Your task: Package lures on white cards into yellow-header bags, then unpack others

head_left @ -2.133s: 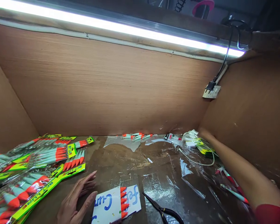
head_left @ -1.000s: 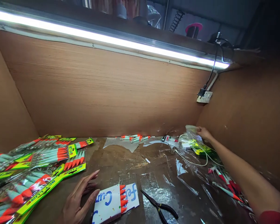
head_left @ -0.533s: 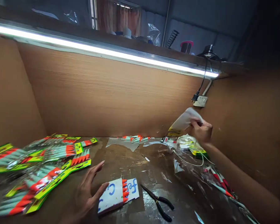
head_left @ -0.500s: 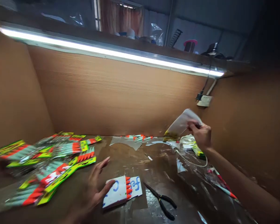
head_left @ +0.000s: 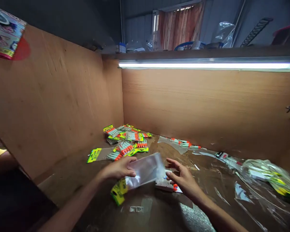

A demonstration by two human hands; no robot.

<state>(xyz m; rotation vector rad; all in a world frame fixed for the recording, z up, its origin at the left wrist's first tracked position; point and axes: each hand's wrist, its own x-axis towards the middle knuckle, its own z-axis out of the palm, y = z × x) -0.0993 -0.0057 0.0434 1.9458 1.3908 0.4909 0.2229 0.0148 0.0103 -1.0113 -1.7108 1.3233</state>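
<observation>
My left hand (head_left: 124, 169) pinches a clear plastic bag (head_left: 146, 169) near its middle, thumb on top. Yellow-green header cards (head_left: 119, 191) hang at the bag's lower left end. At the bag's other end is my right hand (head_left: 180, 176), fingers apart and curved, with nothing seen in them. Partly behind the bag and right fingers lies a white block (head_left: 164, 184) with orange tips (head_left: 175, 187) at its right side. Packed lures (head_left: 125, 147), pale green and orange in clear bags with yellow-green cards, are heaped beyond my left hand.
Loose lures (head_left: 185, 143) lie along the back wall. To the right are a bundle of clear bags (head_left: 268, 177), a white cord and plastic scraps. Wooden panels (head_left: 74, 112) enclose the left and back. A person's arm (head_left: 1, 161) shows at the far left.
My view has turned left. The plastic bag has come from the right side to the middle and passed from my right hand to my left. The pliers are no longer seen.
</observation>
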